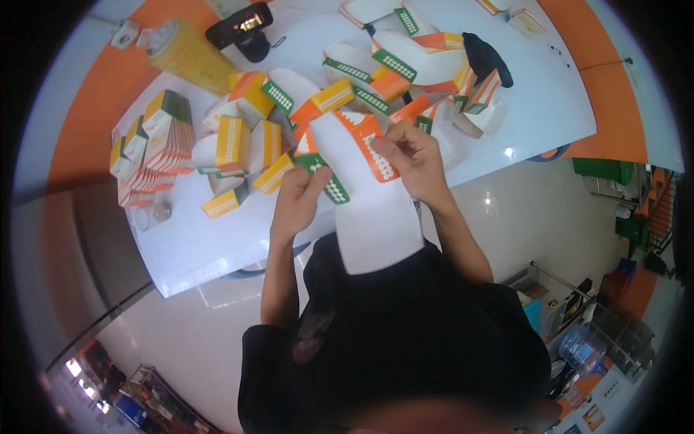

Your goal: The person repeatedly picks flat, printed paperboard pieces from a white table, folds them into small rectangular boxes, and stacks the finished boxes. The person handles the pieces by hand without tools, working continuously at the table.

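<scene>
Between my two hands is a cardboard food box, white inside, with orange and green printed side walls and a long white flap hanging down toward my black shirt. My left hand is closed on the green side, thumb pressed on the card. On the orange side, my right hand pinches the upper edge with thumb and fingers. Just beyond the held box, several loose folded boxes in yellow, orange, green and white lie in a heap.
Nested boxes stand in a stack at the table's left. Behind it lies a yellow plastic-wrapped bundle, with a phone on a stand nearby. A black cloth-like item lies far right on the white table. A small clear round object sits near the left edge.
</scene>
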{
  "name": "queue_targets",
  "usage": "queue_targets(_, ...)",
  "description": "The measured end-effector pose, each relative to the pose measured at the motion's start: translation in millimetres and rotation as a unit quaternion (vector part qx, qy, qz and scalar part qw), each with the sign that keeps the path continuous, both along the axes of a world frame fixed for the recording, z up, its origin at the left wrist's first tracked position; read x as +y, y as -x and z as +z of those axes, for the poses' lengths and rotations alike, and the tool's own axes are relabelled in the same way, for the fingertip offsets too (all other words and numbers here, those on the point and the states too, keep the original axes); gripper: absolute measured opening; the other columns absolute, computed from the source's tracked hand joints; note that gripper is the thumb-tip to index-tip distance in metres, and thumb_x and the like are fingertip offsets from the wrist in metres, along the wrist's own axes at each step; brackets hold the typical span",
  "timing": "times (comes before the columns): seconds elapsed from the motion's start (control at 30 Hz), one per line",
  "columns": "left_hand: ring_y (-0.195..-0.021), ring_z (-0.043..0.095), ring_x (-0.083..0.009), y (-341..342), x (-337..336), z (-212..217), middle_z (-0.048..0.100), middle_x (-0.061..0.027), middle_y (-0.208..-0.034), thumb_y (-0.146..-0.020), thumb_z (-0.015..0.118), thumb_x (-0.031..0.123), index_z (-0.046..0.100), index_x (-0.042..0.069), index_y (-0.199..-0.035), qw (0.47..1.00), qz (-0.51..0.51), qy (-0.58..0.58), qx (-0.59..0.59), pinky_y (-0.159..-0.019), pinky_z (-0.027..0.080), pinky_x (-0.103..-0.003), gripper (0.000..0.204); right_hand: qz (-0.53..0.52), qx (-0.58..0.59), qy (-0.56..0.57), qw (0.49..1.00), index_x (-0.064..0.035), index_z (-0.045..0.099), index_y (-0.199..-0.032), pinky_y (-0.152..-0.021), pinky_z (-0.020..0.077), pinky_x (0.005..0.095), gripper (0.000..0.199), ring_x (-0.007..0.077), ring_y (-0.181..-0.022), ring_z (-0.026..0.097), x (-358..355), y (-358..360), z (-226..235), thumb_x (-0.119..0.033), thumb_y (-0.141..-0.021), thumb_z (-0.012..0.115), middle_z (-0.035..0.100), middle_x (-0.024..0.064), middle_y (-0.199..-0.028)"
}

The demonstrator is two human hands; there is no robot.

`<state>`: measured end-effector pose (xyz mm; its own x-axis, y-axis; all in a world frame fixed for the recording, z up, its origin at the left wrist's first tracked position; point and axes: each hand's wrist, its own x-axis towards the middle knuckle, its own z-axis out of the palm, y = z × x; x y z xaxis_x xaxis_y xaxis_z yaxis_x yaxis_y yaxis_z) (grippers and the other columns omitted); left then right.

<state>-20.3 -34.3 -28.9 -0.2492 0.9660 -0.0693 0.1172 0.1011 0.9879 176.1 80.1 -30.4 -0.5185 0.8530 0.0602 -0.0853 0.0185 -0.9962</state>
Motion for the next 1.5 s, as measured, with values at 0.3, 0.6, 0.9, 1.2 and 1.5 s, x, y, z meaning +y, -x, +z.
queue_targets(0.3,-0.059,0.048,-0.0133,-0.3,7.5,6.4,0.054,-0.0057,-0.064,-0.101,0.062,0.018,0.057,-0.003,-0.076,0.996,0.031,-0.062,0.054,-0.061,0.04,-0.033,0.033,0.137,-0.145,-0.039,0.979,0.0013,0.068,-0.089,-0.072,0.0466,0.0285,0.02,0.0111,-0.075,0.059,10.4,-33.3,11.0,-0.017,-0.092,0.075,0.067,0.0046,-0.078)
queue_targets(0.6,-0.06,0.042,-0.0145,-25.1,41.0,-7.3,0.051,-0.0089,-0.062,-0.102,0.062,0.02,0.054,-0.004,-0.074,0.99,-0.142,-0.01,-0.008,-0.058,0.038,-0.034,0.038,0.195,-0.194,-0.095,0.957,-0.0016,0.073,-0.096,-0.073,0.0482,0.0308,0.014,0.0127,-0.077,0.062,60.2,-82.6,54.7,-0.014,-0.09,0.075,0.069,0.0065,-0.083)
queue_targets(0.9,-0.056,0.057,-0.0135,11.2,142.6,-1.9,0.06,-0.0013,-0.059,-0.103,0.053,0.051,0.073,-0.001,-0.07,0.954,0.248,0.166,0.024,-0.059,0.045,-0.028,0.065,-0.088,-0.146,-0.067,0.983,-0.0018,0.064,-0.127,-0.089,0.0518,0.0302,0.034,0.0136,-0.097,0.066,232.8,-149.7,54.6,-0.014,-0.096,0.067,0.073,0.0061,-0.104)
queue_targets(1.2,-0.056,0.05,-0.0114,-2.2,130.8,29.7,0.058,-0.0025,-0.059,-0.104,0.057,0.042,0.071,-0.003,-0.089,0.927,0.281,0.2,0.15,-0.057,0.04,-0.026,0.05,-0.004,-0.283,-0.199,0.938,-0.0065,0.06,-0.135,-0.097,0.0515,0.0367,0.046,0.0238,-0.109,0.066,432.5,-121.7,-63.1,-0.025,-0.094,0.069,0.071,0.011,-0.118)
queue_targets(1.5,-0.066,0.047,-0.0087,-56.9,78.4,46.1,0.055,-0.0009,-0.069,-0.104,0.059,0.023,0.071,-0.002,-0.092,0.925,0.333,0.134,0.121,-0.062,0.039,-0.024,0.029,0.005,-0.427,-0.253,0.868,-0.0051,0.034,-0.155,-0.101,0.0509,0.045,0.104,0.0364,-0.123,0.062,570.0,44.4,-155.1,-0.059,-0.078,0.077,0.057,0.0241,-0.141)
